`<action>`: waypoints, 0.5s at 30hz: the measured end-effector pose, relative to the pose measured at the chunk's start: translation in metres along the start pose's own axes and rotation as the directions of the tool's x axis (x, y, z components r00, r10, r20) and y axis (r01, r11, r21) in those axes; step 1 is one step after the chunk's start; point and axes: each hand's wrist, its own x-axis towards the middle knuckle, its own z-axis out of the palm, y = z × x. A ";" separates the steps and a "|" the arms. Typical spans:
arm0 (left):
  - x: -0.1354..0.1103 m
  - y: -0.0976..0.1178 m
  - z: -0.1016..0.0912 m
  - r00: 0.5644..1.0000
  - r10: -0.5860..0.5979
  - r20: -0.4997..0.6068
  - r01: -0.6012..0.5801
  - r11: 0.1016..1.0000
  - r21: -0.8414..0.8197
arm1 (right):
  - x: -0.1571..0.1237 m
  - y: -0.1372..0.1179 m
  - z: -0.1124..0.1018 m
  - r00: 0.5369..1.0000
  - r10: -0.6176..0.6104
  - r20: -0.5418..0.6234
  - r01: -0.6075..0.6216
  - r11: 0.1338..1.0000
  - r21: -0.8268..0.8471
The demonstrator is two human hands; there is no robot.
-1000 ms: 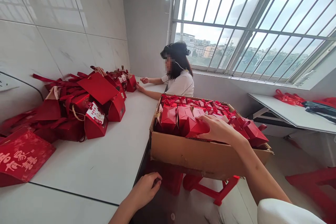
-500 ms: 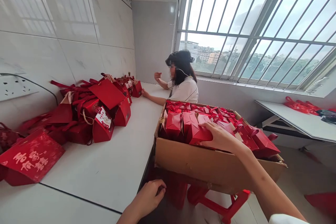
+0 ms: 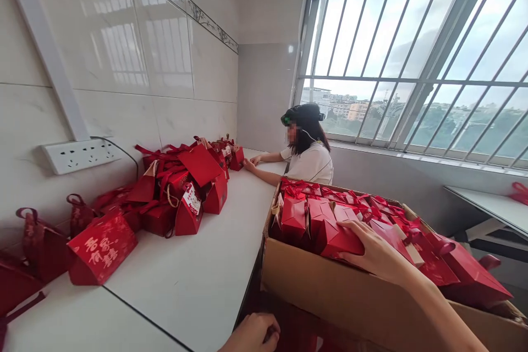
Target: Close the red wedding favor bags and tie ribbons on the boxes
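A cardboard carton packed with red gift boxes with ribbon handles stands to the right of the white table. My right hand is closed on a red gift box at the carton's near side, thumb low and fingers over the top. The box sits among the others, its lower part hidden by the carton wall. Low in the picture, my left hand hovers by the table edge with loosely curled fingers and nothing visible in them.
On the white table a heap of red gift boxes lies along the wall, near a power strip. Across the table a co-worker sits with hands at the far boxes. Another table stands at right.
The view has swung left and up, so things appear lower and further right. My right hand stays on the same box. The co-worker's raised hand has come down to the table.
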 end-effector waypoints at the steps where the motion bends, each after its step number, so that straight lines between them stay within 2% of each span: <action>1: 0.002 -0.001 0.001 1.000 0.002 0.012 -0.002 1.000 -0.001 | 0.001 0.001 0.001 1.000 0.004 0.000 -0.004 1.000 -0.004; 10: 0.005 -0.007 0.006 1.000 -0.012 0.026 0.013 0.999 -0.036 | 0.013 0.006 0.003 0.999 -0.029 -0.025 0.028 0.999 -0.043; 15: 0.009 -0.014 0.010 0.999 -0.021 0.024 0.023 0.997 -0.072 | 0.015 0.008 0.007 0.999 0.003 -0.046 -0.004 1.000 -0.026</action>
